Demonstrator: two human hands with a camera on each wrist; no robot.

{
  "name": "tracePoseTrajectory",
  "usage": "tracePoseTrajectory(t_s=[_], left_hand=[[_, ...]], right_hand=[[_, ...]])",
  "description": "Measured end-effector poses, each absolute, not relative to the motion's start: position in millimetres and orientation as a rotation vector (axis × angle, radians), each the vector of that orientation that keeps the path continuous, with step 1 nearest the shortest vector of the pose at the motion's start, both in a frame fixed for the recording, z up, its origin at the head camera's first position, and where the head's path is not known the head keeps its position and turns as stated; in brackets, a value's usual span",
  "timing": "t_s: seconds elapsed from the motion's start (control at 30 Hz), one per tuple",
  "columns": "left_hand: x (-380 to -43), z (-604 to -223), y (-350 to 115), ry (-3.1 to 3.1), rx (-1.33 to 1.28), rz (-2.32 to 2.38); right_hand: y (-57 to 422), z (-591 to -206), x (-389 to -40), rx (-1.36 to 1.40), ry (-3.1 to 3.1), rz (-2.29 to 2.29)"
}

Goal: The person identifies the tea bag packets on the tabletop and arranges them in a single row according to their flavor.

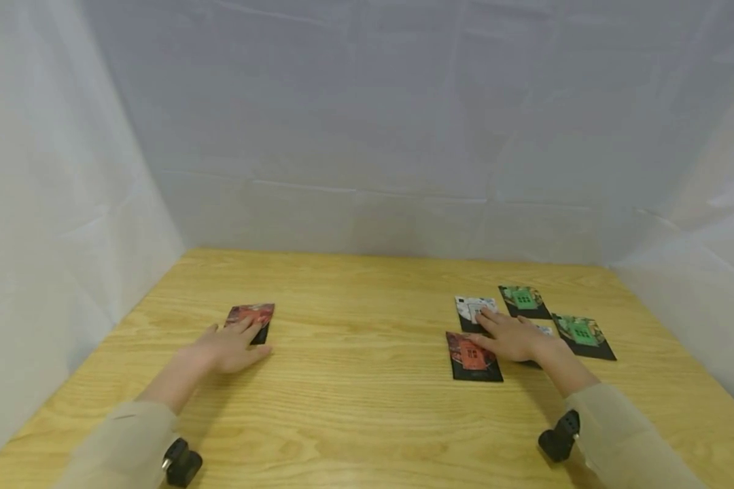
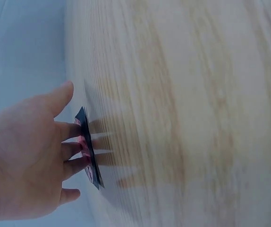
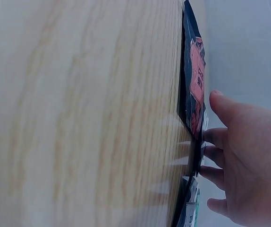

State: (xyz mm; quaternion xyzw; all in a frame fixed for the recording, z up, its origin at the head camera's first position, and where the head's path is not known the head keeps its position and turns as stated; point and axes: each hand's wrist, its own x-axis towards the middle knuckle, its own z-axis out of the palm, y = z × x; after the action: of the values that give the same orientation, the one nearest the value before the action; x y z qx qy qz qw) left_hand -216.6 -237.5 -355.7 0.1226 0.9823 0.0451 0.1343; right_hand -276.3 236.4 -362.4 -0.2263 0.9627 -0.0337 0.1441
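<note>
My left hand [image 1: 231, 348] lies palm down with fingers extended, fingertips on a flat red and black packet [image 1: 258, 311] at the table's left. In the left wrist view, three fingers meet that packet's printed face [image 2: 84, 146], with the thumb off it. On the right side, my right hand [image 1: 512, 337] reaches over a cluster of packets with straight fingers. Its fingertips are at a white and black packet [image 1: 467, 307], its thumb over a red packet [image 1: 472, 360]. A further white packet [image 1: 545, 330] is mostly hidden under this hand.
Two green and black packets [image 1: 522, 299] lie beyond and right of the right hand. The wooden table [image 1: 355, 380] is enclosed by white sheeting [image 1: 367, 136] at the back and both sides. Small black devices [image 1: 559, 436] sit at the sleeves' wrists.
</note>
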Motion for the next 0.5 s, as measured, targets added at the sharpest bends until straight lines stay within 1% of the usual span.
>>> tracePoseTrajectory(t_s=[0.5], left_hand=[[-214,-358,-255,2.866,0.392,0.201]], right_hand=[[237,-364,-275,-0.658,2.795,-0.114]])
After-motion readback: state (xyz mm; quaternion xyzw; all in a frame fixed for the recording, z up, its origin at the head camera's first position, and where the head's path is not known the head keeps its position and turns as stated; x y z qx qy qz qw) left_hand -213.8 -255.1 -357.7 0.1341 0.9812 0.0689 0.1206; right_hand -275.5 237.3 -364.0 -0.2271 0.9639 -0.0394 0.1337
